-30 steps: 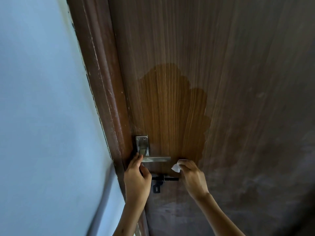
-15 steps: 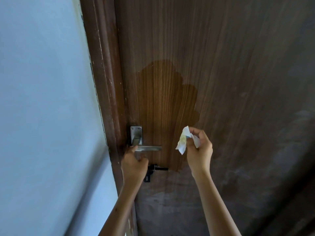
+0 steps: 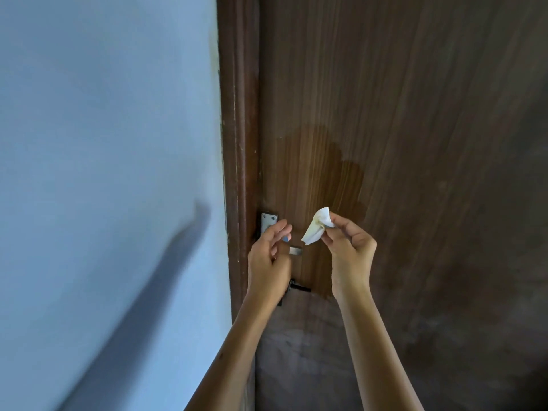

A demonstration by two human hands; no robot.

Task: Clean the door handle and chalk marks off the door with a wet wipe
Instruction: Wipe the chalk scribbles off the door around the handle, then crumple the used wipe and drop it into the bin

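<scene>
A brown wooden door [image 3: 400, 114] fills the right side, with a darker wet patch [image 3: 323, 173] above the handle. The metal door handle [image 3: 295, 250] and its plate [image 3: 268, 220] sit at the door's left edge, mostly hidden behind my left hand [image 3: 271, 256]. That hand hovers in front of the handle with its fingers apart and holds nothing. To its right, my right hand [image 3: 350, 253] pinches a crumpled white wet wipe [image 3: 317, 226], held just off the door surface. No chalk marks stand out on the door.
A dark brown door frame [image 3: 238, 129] runs down beside a light blue wall [image 3: 103, 143]. A small black latch [image 3: 298, 287] sticks out below the handle. The lower door [image 3: 444, 321] looks dull and dusty.
My left hand has let go of the handle and opened. My right hand has lifted the wipe off the door and turned it toward my left hand. The view has shifted left.
</scene>
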